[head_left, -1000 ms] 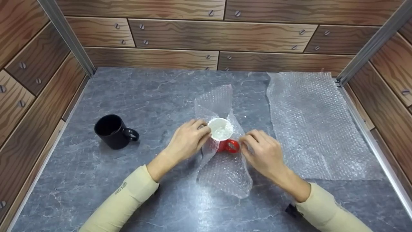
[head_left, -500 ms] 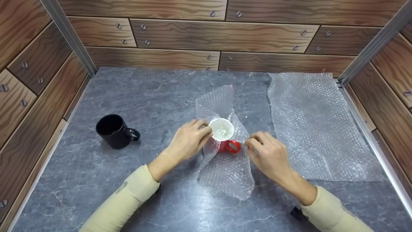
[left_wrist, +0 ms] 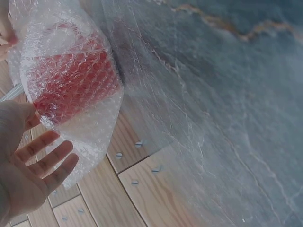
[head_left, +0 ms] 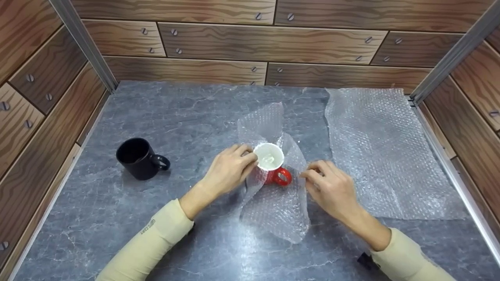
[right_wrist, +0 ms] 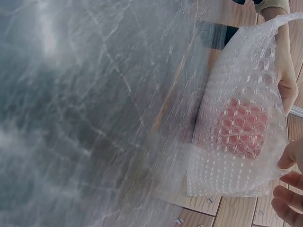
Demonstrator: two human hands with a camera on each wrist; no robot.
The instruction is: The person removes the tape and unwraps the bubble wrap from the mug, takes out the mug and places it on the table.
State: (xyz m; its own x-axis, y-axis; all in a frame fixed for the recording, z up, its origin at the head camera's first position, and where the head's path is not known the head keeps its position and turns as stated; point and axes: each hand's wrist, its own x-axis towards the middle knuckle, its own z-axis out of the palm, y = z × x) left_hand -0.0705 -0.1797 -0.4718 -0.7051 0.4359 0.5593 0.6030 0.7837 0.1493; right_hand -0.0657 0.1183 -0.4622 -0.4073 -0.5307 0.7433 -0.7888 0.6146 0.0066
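A red mug [head_left: 278, 176] with a white inside stands upright on a sheet of bubble wrap [head_left: 273, 210] in the middle of the table. My left hand [head_left: 228, 171] holds the wrap against the mug's left side, thumb and forefinger at the rim. In the left wrist view the mug [left_wrist: 71, 82] shows red through the wrap [left_wrist: 90, 137], and the other fingers [left_wrist: 47, 163] lie spread below it. My right hand [head_left: 332, 187] pinches the wrap's right flap just right of the handle. The right wrist view shows the mug [right_wrist: 241, 127] behind the wrap [right_wrist: 227, 175].
A black mug [head_left: 138, 158] stands at the left of the grey marble table [head_left: 175, 117], handle to the right. A second, larger bubble wrap sheet [head_left: 383, 156] lies flat along the right side. Wood-patterned walls enclose the table on three sides.
My right hand has drawn the wrap's right flap a little to the right, away from the mug's handle. The left hand and the mug have stayed put.
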